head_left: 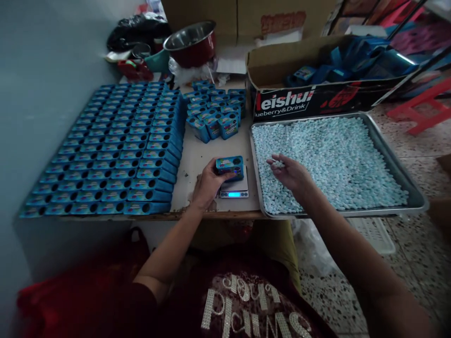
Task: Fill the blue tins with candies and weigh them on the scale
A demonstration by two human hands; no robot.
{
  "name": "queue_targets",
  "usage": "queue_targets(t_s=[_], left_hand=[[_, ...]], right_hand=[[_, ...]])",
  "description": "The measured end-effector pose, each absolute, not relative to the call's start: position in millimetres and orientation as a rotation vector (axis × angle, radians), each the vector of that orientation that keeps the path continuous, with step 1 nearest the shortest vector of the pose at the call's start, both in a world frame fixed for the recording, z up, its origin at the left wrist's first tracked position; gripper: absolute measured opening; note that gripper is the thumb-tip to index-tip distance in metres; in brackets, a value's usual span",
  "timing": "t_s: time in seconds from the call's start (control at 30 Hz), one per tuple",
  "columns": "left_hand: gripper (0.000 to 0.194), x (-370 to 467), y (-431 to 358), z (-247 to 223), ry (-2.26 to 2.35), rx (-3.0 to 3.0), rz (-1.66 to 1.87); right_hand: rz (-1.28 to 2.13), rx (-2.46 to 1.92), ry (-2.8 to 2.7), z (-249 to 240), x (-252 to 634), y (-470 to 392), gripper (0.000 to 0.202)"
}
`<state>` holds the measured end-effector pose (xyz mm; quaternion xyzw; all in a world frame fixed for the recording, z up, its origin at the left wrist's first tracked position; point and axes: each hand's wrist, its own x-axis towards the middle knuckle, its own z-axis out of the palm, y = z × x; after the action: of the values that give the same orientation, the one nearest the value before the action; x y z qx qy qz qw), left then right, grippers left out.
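My left hand (210, 183) grips a small blue box (229, 163) with a dark round spot on its face, thumb across the front. The box is over a small digital scale (234, 193) whose display glows blue; whether it touches the pan I cannot tell. My right hand (287, 170) is above the near left part of a metal tray (417, 204) full of pale blue and white candy pieces (327, 155). Its fingers are curled, palm partly up, around a few candy pieces (278, 164).
Rows of blue boxes (116, 150) cover the table's left side. A loose cluster of similar boxes (214, 112) stands beyond the scale. A carton (275, 101) holding blue packages is behind the tray. A red-sided metal bowl (192, 44) sits at the back. A red stool (423, 108) is right.
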<state>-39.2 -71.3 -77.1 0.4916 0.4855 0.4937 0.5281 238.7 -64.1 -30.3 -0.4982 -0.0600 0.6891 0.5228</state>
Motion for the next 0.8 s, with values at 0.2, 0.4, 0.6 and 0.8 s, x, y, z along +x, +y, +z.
queue_targets(t_s=[0.2, 0.4, 0.6, 0.8], left_hand=[[0.064, -48, -85, -71, 1.208, 1.454, 1.133], [0.064, -83, -95, -68, 1.212, 1.519, 1.311], [0.074, -108, -113, -71, 1.271, 1.545, 1.382], [0.074, -118, -120, -80, 1.288, 1.591, 1.375]], right_hand=[[1.816, -1.181, -0.167, -1, 223, -73, 0.036], [1.785, -1.178, -0.271, -8, 228, -76, 0.051], [1.770, -1.221, -0.476, -8, 232, -70, 0.042], [1.703, -1.294, -0.422, 17, 217, -67, 0.051]])
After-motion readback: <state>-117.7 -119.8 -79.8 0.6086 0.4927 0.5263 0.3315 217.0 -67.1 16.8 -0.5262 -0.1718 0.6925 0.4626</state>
